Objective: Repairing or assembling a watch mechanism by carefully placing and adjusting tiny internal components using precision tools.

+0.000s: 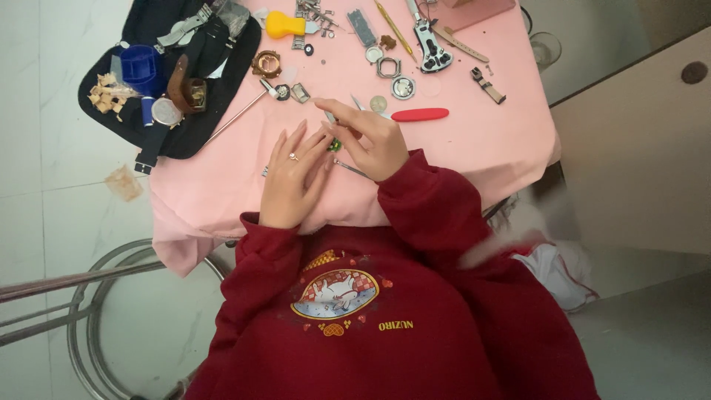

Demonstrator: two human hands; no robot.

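My left hand, a ring on one finger, lies low on the pink cloth with its fingers stretched out. Its index fingertip and thumb close around a small green part. My right hand sits just to the right of that part, fingers curled around a thin metal tool. One end of the tool sticks out below the hand, and a slim tip shows above the fingers. The two hands touch at the green part. Red sleeves cover both wrists.
A red-handled tool lies right behind my right hand. Round watch cases, a bronze case, a yellow-handled tool and straps lie farther back. A black pouch with a blue cup sits far left. A metal stool frame stands below.
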